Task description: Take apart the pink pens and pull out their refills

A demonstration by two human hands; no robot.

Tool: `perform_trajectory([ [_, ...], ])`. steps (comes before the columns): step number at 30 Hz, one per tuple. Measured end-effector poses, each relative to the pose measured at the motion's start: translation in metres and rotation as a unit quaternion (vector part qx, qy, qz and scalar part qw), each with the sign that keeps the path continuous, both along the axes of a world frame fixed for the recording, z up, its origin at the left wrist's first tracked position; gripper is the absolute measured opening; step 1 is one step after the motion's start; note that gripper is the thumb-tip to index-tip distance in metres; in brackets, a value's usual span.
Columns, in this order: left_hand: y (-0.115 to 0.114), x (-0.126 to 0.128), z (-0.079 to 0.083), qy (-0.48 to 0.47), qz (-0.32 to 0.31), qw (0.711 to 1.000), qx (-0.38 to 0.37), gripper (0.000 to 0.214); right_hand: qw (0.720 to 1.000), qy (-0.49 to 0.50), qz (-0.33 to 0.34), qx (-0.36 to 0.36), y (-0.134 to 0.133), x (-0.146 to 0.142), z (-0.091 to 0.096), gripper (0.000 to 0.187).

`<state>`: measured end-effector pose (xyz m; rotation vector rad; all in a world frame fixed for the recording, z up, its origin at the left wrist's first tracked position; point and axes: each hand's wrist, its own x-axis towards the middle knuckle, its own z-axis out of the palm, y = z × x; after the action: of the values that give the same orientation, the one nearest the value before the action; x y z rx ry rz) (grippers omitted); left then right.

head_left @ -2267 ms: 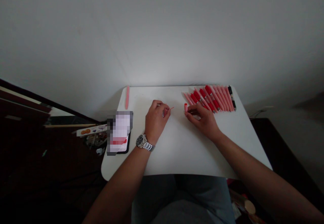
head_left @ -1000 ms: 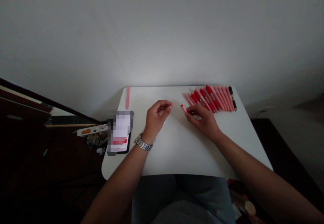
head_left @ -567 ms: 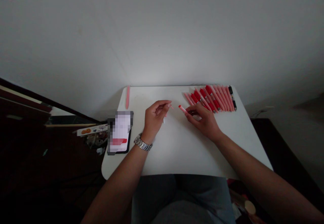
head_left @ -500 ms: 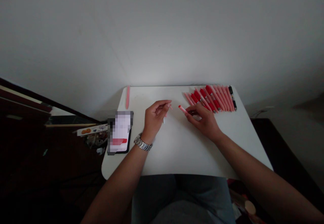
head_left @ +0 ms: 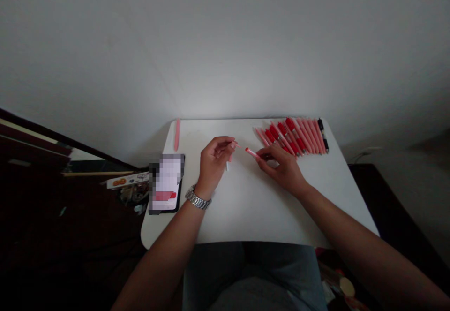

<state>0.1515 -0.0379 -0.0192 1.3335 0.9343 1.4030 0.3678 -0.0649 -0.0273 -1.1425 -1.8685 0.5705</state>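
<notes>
My left hand (head_left: pixel 215 160), with a metal watch (head_left: pixel 198 197) on its wrist, is closed in a pinch on a slim pink pen part (head_left: pixel 238 144). Its thin tip points right; the rest is hidden by the fingers. Just below that hand shows a small white-and-pink piece (head_left: pixel 228 165), and I cannot tell whether it is held. My right hand (head_left: pixel 281 166) grips a pale pink pen piece with a red end (head_left: pixel 250 151), directed up and left towards the left hand. A small gap separates the two pieces above the white table (head_left: pixel 246 212).
Several pink and red pens (head_left: pixel 298 135) lie side by side at the back right, with a black pen (head_left: pixel 323 136) at their right end. One pink pen (head_left: pixel 177 135) lies at the back left. A phone (head_left: pixel 167 184) rests on the left edge. Behind stands a wall (head_left: pixel 225 57).
The thin tip in my left hand has tilted from downward to nearly level, pointing right. My right hand's piece has shifted slightly left and down.
</notes>
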Motion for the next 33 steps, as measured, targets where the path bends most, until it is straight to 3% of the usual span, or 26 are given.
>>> perform_trajectory([
  [19, -0.0024, 0.0017, 0.0012, 0.021, -0.009, 1.0, -0.004, 0.023, 1.0, -0.019, -0.001, 0.0, -0.0007, 0.0001, 0.0014, 0.011],
  [33, -0.0062, 0.0048, 0.0019, 0.045, -0.049, 0.998, -0.013, 0.018, 1.0, -0.016, 0.0, 0.005, -0.0011, -0.0008, 0.0041, 0.013],
])
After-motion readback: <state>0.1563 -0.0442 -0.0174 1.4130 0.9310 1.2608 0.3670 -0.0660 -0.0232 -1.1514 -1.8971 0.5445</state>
